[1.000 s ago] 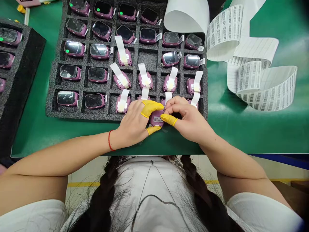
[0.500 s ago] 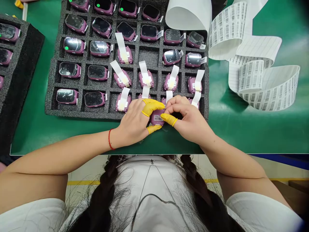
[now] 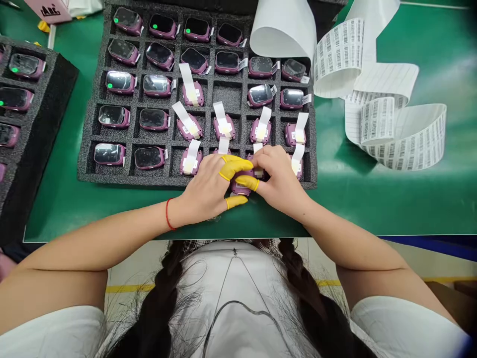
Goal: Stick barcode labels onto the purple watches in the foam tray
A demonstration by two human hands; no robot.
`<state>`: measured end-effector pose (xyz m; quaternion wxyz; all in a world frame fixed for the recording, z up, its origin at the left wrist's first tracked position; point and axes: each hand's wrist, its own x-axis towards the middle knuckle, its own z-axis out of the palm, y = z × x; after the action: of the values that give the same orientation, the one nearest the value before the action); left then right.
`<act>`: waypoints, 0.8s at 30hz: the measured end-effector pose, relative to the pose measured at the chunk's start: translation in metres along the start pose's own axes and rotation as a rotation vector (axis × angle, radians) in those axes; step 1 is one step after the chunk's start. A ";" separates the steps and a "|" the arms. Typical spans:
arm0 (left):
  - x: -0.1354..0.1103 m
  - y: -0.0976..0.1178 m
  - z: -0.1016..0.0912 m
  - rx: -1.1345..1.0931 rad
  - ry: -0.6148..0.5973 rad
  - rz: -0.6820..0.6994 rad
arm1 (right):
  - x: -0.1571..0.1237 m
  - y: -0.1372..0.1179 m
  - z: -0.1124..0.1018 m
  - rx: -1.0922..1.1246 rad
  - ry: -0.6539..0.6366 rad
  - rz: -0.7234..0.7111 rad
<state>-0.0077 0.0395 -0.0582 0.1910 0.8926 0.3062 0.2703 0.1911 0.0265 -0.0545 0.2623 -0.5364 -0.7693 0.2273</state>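
A purple smartwatch body lies back side up at the front edge of the foam tray. My left hand grips it from the left, with yellow finger cots on the finger above and the thumb below. From the right, my right hand is closed on the watch, its yellow-capped thumb pressed flat over the barcode label on the back. That thumb hides most of the label. Around my fingers, other purple watches sit face down in the tray, each with a white paper strip taped on.
Several watches with dark screens up fill the tray's left and far cells. Long curled strips of barcode labels lie at the right. A second foam tray of watches stands at the left. The green table's front edge is near my forearms.
My right thumb has moved left across the watch back and now covers the barcode label that was visible before. The left hand keeps its grip. The whole view has shifted slightly.
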 end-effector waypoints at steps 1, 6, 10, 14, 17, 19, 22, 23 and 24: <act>0.001 -0.001 -0.006 -0.015 -0.063 0.000 | 0.001 0.000 0.000 0.020 0.005 0.001; 0.003 -0.005 -0.026 0.069 -0.271 -0.028 | 0.002 0.001 -0.001 0.061 0.013 0.018; 0.004 -0.004 -0.017 0.143 -0.260 -0.038 | 0.002 0.000 0.000 0.081 0.008 0.051; 0.007 -0.002 -0.008 0.131 -0.192 -0.087 | 0.001 0.001 0.001 0.106 0.020 0.032; 0.007 0.005 -0.008 0.088 -0.177 -0.134 | 0.002 0.003 -0.004 0.169 0.047 0.008; 0.008 0.012 -0.010 0.030 -0.164 -0.174 | 0.004 0.005 -0.011 0.226 0.119 0.025; 0.023 0.013 -0.017 -0.149 -0.118 -0.257 | 0.008 0.006 -0.023 0.304 0.283 0.070; 0.032 0.008 -0.020 -0.210 -0.083 -0.295 | 0.009 0.007 -0.026 0.326 0.317 0.079; 0.044 0.000 -0.023 -0.255 -0.033 -0.334 | 0.010 0.007 -0.028 0.344 0.332 0.086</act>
<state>0.0079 0.0721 -0.0238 0.3495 0.8023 0.4102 0.2567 0.2110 0.0403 -0.0360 0.4628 -0.5462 -0.6420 0.2745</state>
